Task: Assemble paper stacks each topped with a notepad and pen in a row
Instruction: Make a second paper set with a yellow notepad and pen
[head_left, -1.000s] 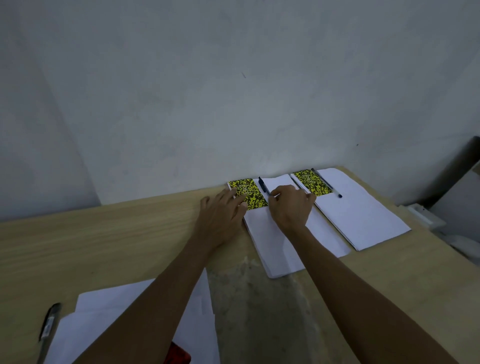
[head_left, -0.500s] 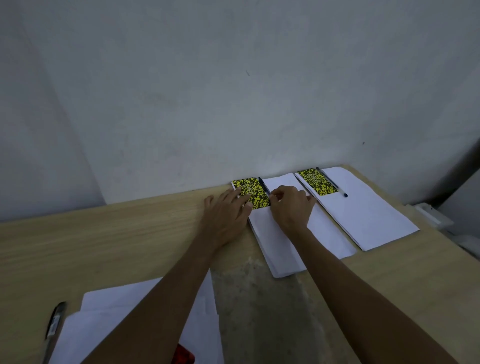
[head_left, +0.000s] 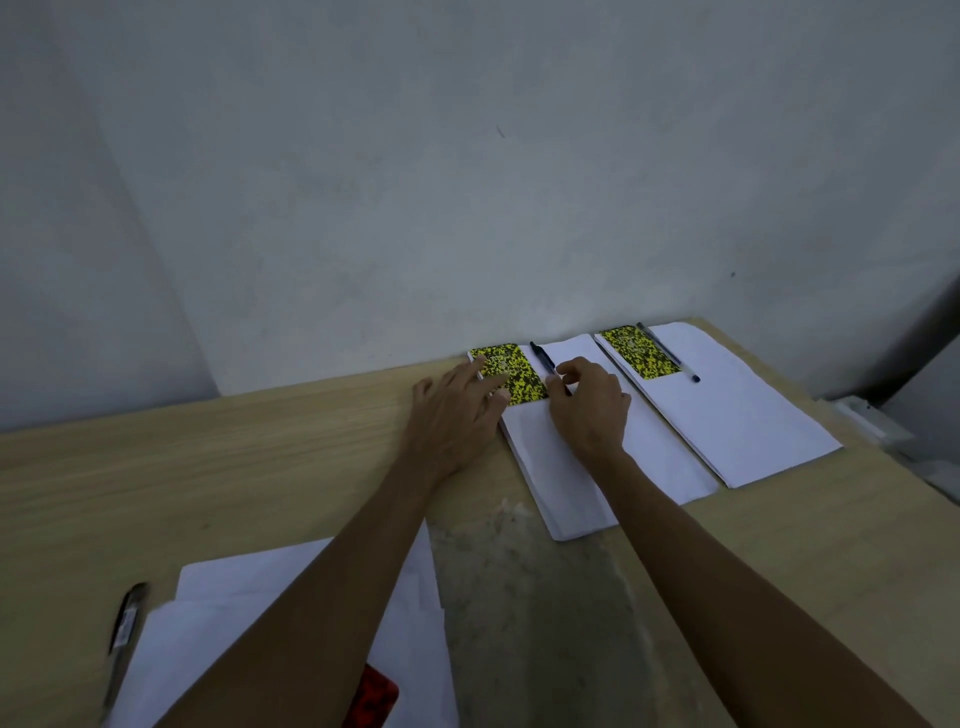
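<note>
Nearest us, loose sheets (head_left: 291, 613), spare pen (head_left: 124, 623), red item (head_left: 371, 696) lying half hidden under our forearms. Further out, we are pressing left hand (head_left: 452, 410), fingers spread, on yellow notepad (head_left: 511, 371); right hand (head_left: 589, 402) pinching black pen (head_left: 541, 357) atop near stack (head_left: 566, 467). Beyond, finished stack (head_left: 737, 415) lying complete.
</note>
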